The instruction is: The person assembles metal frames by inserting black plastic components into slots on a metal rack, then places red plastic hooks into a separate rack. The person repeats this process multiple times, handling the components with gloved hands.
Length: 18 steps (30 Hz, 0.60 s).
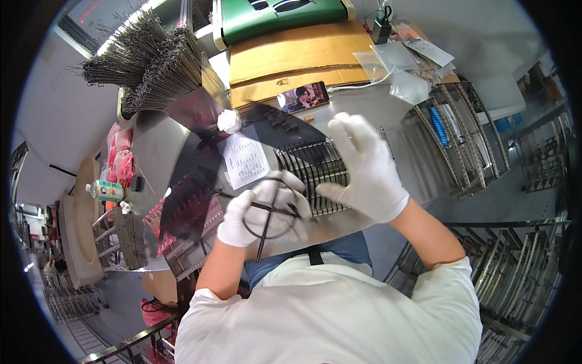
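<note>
Nearest: left hand, gloved, fingers curled around a black wire ring with crossbars—held just past the table's near edge, perhaps so its stem hangs free. Finger contacts blurred. Right hand, gloved, thumb and fingers spread wide, grasping nothing; beside it, dark slatted pieces in a row, presumably kept within reach. Beyond: written sheet, angled likely for reading. Farther—phone, screen toward the person; hooked wires stand bundled upright, probably for easy picking.
</note>
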Tool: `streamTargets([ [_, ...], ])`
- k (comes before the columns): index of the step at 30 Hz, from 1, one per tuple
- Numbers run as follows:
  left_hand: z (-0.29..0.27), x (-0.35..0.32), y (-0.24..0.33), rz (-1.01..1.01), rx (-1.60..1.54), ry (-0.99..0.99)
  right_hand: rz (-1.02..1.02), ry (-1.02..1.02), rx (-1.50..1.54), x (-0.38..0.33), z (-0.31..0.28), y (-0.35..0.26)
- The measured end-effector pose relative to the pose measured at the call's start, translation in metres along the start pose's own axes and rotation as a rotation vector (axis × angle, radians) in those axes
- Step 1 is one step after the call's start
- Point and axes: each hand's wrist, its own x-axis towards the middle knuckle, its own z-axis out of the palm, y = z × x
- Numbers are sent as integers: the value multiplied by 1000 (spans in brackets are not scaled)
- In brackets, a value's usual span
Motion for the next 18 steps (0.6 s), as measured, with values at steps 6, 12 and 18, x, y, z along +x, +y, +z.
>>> streamTargets([
  [6, -26, -31, -4, -122, -196, -90, 866, -917, 1537, -19, -4, -23],
  [12, -51, -59, 26, 20, -20, 5, 1098, -319, 1117, -56, 3, 67],
  [18, -33, -44, 26, -32, 46, 83, 1311, -457, 991, -72, 30, 76],
])
